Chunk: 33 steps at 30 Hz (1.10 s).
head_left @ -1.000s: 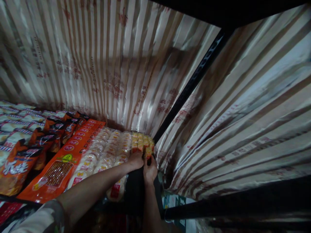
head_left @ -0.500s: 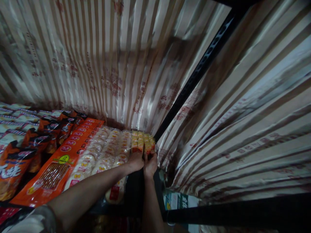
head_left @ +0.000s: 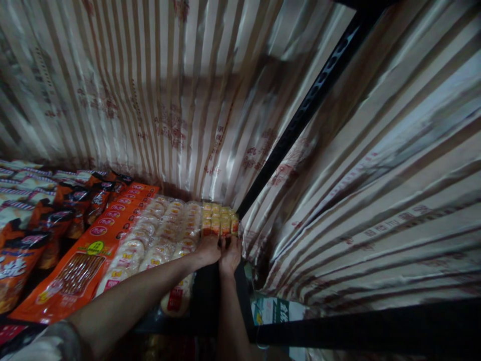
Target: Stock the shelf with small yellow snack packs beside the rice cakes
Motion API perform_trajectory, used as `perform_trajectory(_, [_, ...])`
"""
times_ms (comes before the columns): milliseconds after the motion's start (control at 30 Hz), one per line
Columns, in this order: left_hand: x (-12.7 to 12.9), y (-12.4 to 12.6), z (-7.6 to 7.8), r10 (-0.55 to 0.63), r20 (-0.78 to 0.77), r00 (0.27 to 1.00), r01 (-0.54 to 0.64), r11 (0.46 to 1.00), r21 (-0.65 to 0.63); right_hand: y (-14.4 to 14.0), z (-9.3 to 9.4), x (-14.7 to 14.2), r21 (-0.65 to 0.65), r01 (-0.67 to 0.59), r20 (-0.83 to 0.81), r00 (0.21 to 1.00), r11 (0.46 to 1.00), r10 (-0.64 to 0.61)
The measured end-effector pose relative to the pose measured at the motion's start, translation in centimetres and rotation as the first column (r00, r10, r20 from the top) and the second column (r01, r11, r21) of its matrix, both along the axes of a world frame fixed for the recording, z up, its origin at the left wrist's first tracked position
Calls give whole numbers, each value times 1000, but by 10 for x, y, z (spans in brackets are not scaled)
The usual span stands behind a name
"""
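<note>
Both my hands are close together at the front of a block of small yellow-and-red wrapped packets (head_left: 220,219) on a dark shelf. My left hand (head_left: 208,250) is closed, its knuckles towards me, just before the left part of the block. Beside it my right hand (head_left: 230,254) has its fingers bent in, thumb towards the left hand, fingertips by the front packets. What the fingers hold, if anything, is hidden in the dim light. Left of the packets, rows of round pale cakes in clear wrap (head_left: 163,240) run front to back.
A long orange bag (head_left: 80,260) and orange-black snack bags (head_left: 24,260) lie farther left. A black slotted post (head_left: 293,130) rises at the right rear corner, and a dark bar (head_left: 368,326) crosses low right. Striped curtain (head_left: 158,90) hangs behind.
My hands have drawn slightly back from the yellow packets towards me, and more of the packets' red fronts shows. The view has shifted a little.
</note>
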<state>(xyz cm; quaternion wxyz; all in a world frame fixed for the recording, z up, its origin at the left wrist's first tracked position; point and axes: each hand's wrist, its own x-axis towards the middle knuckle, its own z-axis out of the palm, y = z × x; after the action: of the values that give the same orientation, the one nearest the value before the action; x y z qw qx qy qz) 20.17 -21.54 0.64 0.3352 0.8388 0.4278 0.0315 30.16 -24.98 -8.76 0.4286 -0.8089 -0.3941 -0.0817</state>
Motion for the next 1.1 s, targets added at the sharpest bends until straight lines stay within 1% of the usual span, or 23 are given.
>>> perform_trajectory(133, [0, 1, -2, 9, -13, 1000, -9, 1000, 7, 2, -4, 1, 6, -1, -19, 1000, 1000, 1])
perform_trajectory(300, [0, 0, 1, 9, -33, 999, -9, 1000, 6, 3, -8, 4, 11, -35, -39, 999, 999, 35])
perform_trajectory(400, [0, 1, 1, 11, -28, 1000, -11, 1000, 7, 2, -8, 5, 19, -49, -27, 998, 999, 49])
perform_trajectory(500, [0, 2, -3, 15, -5, 1000, -15, 1000, 22, 1, -5, 3, 40, -33, -12, 999, 999, 34])
perform_trajectory(633, [1, 2, -6, 11, 29, 1000, -11, 1000, 13, 1, -3, 1, 32, -12, -18, 1000, 999, 12])
perform_trajectory(767, [0, -1, 2, -4, 58, 998, 4, 1000, 1, 2, -4, 2, 35, -19, -23, 1000, 999, 19])
perform_trajectory(867, [0, -6, 10, -17, 43, 999, 17, 1000, -3, 1, -4, 3, 41, -30, -20, 999, 999, 31])
perform_trajectory(933, [2, -9, 12, -38, 38, 999, 39, 999, -4, 0, -4, 4, 50, -39, -21, 999, 998, 40])
perform_trajectory(1000, [4, -12, 9, -58, 49, 997, 58, 998, -1, -2, -3, 3, 60, -45, -17, 999, 997, 46])
perform_trajectory(1100, [9, -16, -1, -67, 81, 994, 67, 998, 10, -5, -3, 3, 73, -63, -10, 998, 995, 64])
